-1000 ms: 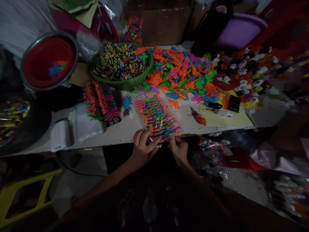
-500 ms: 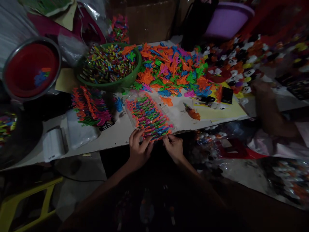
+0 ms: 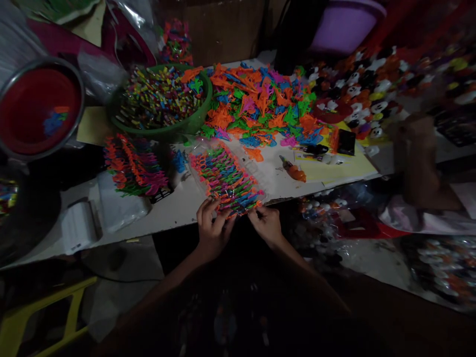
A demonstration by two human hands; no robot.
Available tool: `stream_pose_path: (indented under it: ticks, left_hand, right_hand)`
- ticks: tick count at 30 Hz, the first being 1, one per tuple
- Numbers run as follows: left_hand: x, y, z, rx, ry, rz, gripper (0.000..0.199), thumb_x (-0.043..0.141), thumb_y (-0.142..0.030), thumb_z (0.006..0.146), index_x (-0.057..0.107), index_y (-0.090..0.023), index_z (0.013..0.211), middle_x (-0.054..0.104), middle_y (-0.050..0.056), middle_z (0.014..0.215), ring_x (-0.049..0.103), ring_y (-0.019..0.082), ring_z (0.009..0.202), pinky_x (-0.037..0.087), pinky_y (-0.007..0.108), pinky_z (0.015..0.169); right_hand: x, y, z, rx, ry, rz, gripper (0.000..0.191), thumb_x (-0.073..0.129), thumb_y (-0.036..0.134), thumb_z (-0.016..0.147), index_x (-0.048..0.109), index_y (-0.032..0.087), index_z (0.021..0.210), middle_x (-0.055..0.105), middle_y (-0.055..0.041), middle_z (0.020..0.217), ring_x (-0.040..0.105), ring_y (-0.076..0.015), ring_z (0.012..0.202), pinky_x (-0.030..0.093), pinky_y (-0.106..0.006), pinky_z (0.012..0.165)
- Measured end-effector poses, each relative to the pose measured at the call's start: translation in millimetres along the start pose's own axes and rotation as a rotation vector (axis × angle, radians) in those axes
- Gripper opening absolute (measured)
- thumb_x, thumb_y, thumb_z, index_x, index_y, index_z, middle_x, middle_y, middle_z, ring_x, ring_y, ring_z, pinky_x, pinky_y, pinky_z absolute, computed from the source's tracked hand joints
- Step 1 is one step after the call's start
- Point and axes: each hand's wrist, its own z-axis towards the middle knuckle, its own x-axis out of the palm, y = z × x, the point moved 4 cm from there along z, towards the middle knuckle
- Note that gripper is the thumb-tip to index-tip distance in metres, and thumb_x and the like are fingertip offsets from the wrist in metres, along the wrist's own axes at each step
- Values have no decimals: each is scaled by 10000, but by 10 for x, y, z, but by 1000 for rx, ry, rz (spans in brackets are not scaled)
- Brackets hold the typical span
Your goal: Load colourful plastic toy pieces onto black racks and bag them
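Note:
A clear plastic bag filled with rows of small orange, green, blue and pink plastic pieces lies at the table's front edge. My left hand grips the bag's near left edge, fingers bent over it. At the near right corner, my right hand pinches the bag's edge between thumb and fingers. Left of the bag stands a stack of similar coloured pieces. Beyond it spreads a loose heap of bright plastic pieces. A small orange figure with a pointed tip lies to the right.
A green basin of small multicoloured sticks stands behind the stack. White flat plastic bags and a white box-shaped device sit front left. On the right, a co-worker's arm reaches near piled figures. A yellow sheet lies between.
The view has shifted slightly, so the table's contents sit a little further left. Both hands stay on the bag's near edge. The co-worker's arm has moved and is blurred.

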Motion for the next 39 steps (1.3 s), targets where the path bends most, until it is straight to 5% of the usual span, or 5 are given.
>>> stream_pose_path:
  ticks: [19, 23, 25, 30, 39]
  left_hand:
    - [-21, 43, -42, -13, 29, -70, 350, 635, -181, 714, 493, -200, 1033, 430, 114, 1169, 400, 263, 1146, 391, 440, 917]
    - [-107, 211, -248, -186, -87, -92, 514, 699, -317, 640, 435, -168, 1055, 469, 117, 1057, 496, 242, 1005, 453, 397, 813]
    - [-36, 328, -393, -365, 51, -87, 489, 688, -383, 628, 461, -165, 1002, 528, 79, 928, 554, 207, 852, 479, 342, 719]
    - [477, 432, -706, -632, 760, -184, 323, 564, -443, 725, 588, -206, 943, 648, 34, 759, 618, 187, 716, 477, 263, 616]
    - [848, 497, -787, -483, 927, -348, 239, 419, -173, 771, 658, -180, 780, 688, 47, 839, 603, 183, 884, 478, 282, 744]
  right_hand:
    - [19, -43, 51, 83, 14, -14, 397, 406, 395, 820, 451, 176, 492, 392, 46, 412, 402, -64, 403, 299, -169, 438]
    - [-9, -141, -53, 46, 109, 76, 396, 430, 409, 825, 499, 170, 517, 468, 35, 436, 448, -65, 414, 334, -164, 447]
    - [34, -212, -131, 52, 196, 58, 387, 427, 411, 827, 537, 172, 542, 501, 28, 442, 469, -72, 412, 344, -166, 440]
    - [361, -346, -246, 13, 449, -190, 244, 467, 355, 803, 662, 211, 783, 689, -15, 712, 622, -131, 625, 433, -189, 586]
    - [654, -399, -164, 30, 423, -343, 235, 443, 141, 777, 666, 184, 717, 693, -39, 717, 628, -141, 660, 421, -203, 644]
